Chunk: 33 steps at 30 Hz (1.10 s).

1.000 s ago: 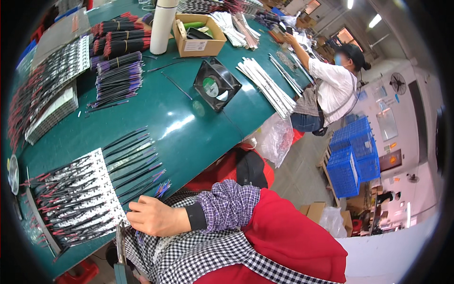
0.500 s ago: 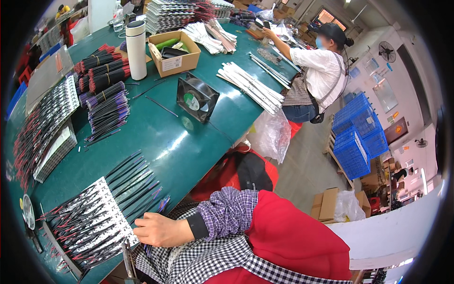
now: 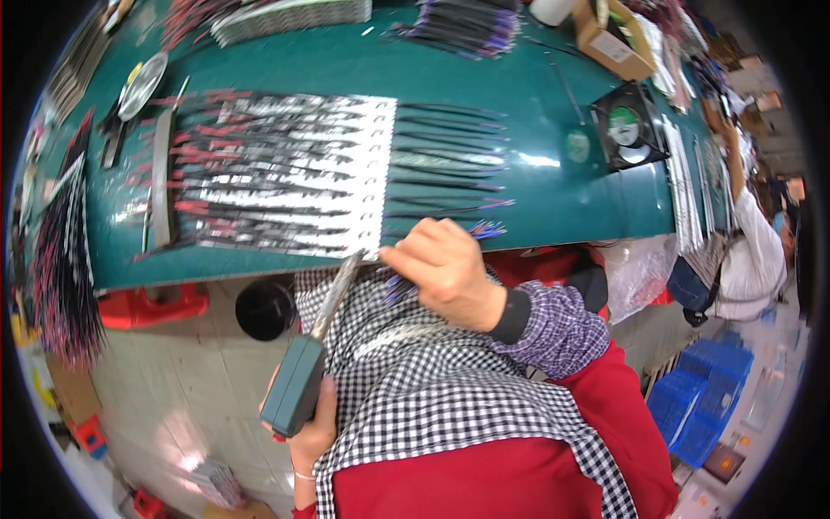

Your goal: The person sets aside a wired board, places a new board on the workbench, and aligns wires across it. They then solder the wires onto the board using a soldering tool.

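A white panel, seemingly of joined strips, lies on the green table in front of me. Black wires with red ends lie across it, and more black wires fan out past its right edge. My left hand grips a soldering iron with a blocky green handle. Its metal shaft points up to the panel's near right corner; whether the tip touches is unclear. At that corner my right hand is closed, fingers pinched around blue-tipped wires that show on both sides of it.
A grey bar lies across the wires' left ends, near a round metal dish. A square black fan stands at right. Wire bundles and a cardboard box are behind. A co-worker sits far right.
My view has swung left and down, so the panel appears higher up. My left hand and the soldering iron's handle have come into view. The right hand stays by the panel's near corner.
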{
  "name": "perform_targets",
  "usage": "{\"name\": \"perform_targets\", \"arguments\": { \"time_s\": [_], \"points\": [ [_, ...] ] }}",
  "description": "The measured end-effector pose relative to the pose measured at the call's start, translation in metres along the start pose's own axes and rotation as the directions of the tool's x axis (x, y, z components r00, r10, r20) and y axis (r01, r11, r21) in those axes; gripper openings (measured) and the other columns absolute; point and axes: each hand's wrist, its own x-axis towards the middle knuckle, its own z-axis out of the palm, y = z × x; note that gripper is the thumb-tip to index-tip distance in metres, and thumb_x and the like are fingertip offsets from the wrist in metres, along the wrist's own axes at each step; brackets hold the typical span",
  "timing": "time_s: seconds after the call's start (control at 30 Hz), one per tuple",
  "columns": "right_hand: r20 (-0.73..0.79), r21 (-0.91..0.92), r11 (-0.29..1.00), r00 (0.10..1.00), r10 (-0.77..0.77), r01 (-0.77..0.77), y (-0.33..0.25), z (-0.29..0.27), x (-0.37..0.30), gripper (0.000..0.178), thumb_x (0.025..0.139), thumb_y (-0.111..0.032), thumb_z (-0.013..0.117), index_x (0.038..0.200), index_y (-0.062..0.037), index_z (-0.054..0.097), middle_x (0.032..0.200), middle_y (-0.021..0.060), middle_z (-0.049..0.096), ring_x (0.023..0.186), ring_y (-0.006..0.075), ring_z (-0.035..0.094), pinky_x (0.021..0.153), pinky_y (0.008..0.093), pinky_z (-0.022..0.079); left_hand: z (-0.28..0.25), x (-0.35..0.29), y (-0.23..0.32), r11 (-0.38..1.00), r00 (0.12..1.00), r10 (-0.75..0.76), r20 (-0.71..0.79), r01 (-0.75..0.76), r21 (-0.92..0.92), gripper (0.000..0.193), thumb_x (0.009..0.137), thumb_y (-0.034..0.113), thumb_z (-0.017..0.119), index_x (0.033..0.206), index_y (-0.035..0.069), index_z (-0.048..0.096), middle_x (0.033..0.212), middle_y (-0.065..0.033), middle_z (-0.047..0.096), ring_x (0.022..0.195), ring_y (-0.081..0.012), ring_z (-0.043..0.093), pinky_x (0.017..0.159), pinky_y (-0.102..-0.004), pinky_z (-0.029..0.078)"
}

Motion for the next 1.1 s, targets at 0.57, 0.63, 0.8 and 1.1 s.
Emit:
{"name": "perform_targets", "arguments": {
  "time_s": [0.57, 0.63, 0.8, 1.1],
  "points": [
    [0.056, -0.045, 0.998, 0.997, -0.049, 0.052, -0.011, 0.002, 0.003, 0.042, 0.058, 0.0, 0.065, 0.1, 0.0027, 0.071, 0.083, 0.0054, 0.058, 0.075, 0.024, 0.058, 0.062, 0.0358, 0.044, 0.008, 0.017, 0.016, 0.99, 0.992, 0.126, 0.03, -0.128, 0.058, 0.017, 0.073, -0.005, 0.074, 0.089, -0.005, 0.07, 0.086, -0.0141, 0.068, 0.07, -0.0258, 0.066, 0.062, -0.0317, 0.052],
    [0.058, -0.057, 0.997, 0.997, -0.04, 0.044, -0.013, 0.002, 0.003, 0.042, 0.058, 0.001, 0.065, 0.099, 0.0029, 0.071, 0.082, 0.0054, 0.057, 0.075, 0.0241, 0.057, 0.062, 0.0359, 0.043, 0.008, 0.017, 0.015, 0.985, 0.986, 0.16, 0.044, -0.163, 0.062, 0.016, 0.072, -0.006, 0.073, 0.087, -0.005, 0.069, 0.084, -0.0137, 0.067, 0.067, -0.0257, 0.065, 0.06, -0.0316, 0.051],
    [0.078, -0.058, 0.998, 0.997, -0.017, 0.022, -0.016, 0.002, 0.004, 0.046, 0.056, 0.002, 0.065, 0.101, 0.0034, 0.07, 0.08, 0.0059, 0.054, 0.073, 0.0247, 0.054, 0.06, 0.0371, 0.042, 0.01, 0.017, 0.018, 0.981, 0.984, 0.173, 0.033, -0.176, 0.082, 0.015, 0.073, -0.006, 0.073, 0.087, -0.005, 0.069, 0.083, -0.014, 0.066, 0.067, -0.0263, 0.064, 0.059, -0.0318, 0.05],
    [0.104, -0.082, 0.996, 0.994, -0.034, 0.043, -0.015, 0.003, 0.007, 0.037, 0.062, -0.004, 0.065, 0.098, 0.0017, 0.068, 0.081, 0.0049, 0.053, 0.076, 0.0233, 0.055, 0.062, 0.0355, 0.042, -0.003, 0.009, 0.013, 0.924, 0.957, -0.146, -0.25, 0.042, -0.381, 0.041, 0.079, -0.008, 0.073, 0.119, -0.007, 0.065, 0.11, -0.0142, 0.072, 0.083, -0.0173, 0.066, 0.073, -0.0302, 0.055]
  ]
}}
